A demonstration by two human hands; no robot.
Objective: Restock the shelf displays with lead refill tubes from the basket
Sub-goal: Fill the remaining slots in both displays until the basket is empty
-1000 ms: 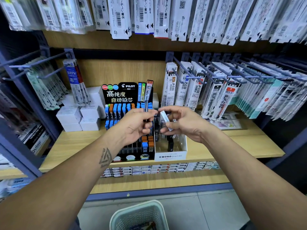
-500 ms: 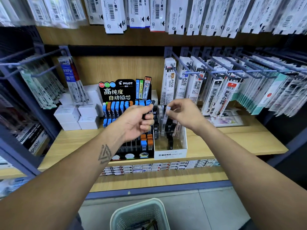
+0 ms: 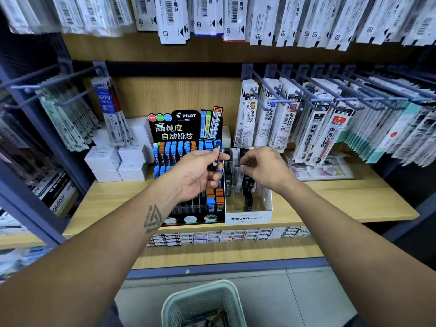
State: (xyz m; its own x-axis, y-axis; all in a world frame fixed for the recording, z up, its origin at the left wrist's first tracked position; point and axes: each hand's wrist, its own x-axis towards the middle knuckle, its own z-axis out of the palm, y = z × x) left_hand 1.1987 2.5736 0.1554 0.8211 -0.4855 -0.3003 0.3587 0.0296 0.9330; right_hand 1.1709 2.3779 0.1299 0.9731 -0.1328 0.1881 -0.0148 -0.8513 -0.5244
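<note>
My left hand (image 3: 200, 172) holds a dark lead refill tube with a blue cap (image 3: 216, 155) upright, in front of the black Pilot display (image 3: 186, 128) with its rows of blue and orange tubes. My right hand (image 3: 264, 171) pinches a pale lead refill tube (image 3: 240, 172) at its top and has it down inside the clear Mono display box (image 3: 247, 217), among dark tubes. Both displays stand side by side on the wooden shelf (image 3: 342, 199). The pale green basket (image 3: 203, 303) sits on the floor below, with a few tubes dimly visible inside.
White boxes (image 3: 118, 161) are stacked left of the Pilot display. Pen refill packs hang on blue hooks (image 3: 306, 100) to the right, left and above. Small flat boxes (image 3: 224, 234) line the shelf below. A blue upright post (image 3: 30, 197) borders the left.
My right hand moved forward and down, lowering the pale tube into the Mono box. My left hand shifted slightly with its tube. The view tilted a little downward.
</note>
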